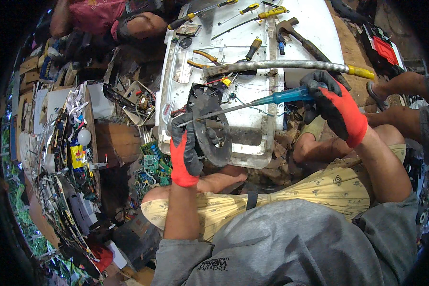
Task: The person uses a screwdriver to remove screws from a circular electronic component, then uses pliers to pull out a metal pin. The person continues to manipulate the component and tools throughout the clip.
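My right hand [336, 105], in a red and black work glove, is closed round the translucent blue handle of a long screwdriver [283, 97]. Its metal shaft slants down to the left, and the tip end lies across a dark oval part [212, 131]. My left hand [185, 150], gloved the same way, grips the left edge of that part and holds it tilted above the near end of a white plastic panel [245, 136]. I cannot make out exactly what the oval part is; it has a dark rim and rounded bits in its lower half.
On the panel lie orange-handled pliers [209, 58], a ribbed metal tube [286, 65], loose wires and several yellow-handled screwdrivers [252, 47]. A hammer [305, 43] rests at the far right. Green circuit boards [152, 164] are heaped to the left. Other people sit opposite and at the right.
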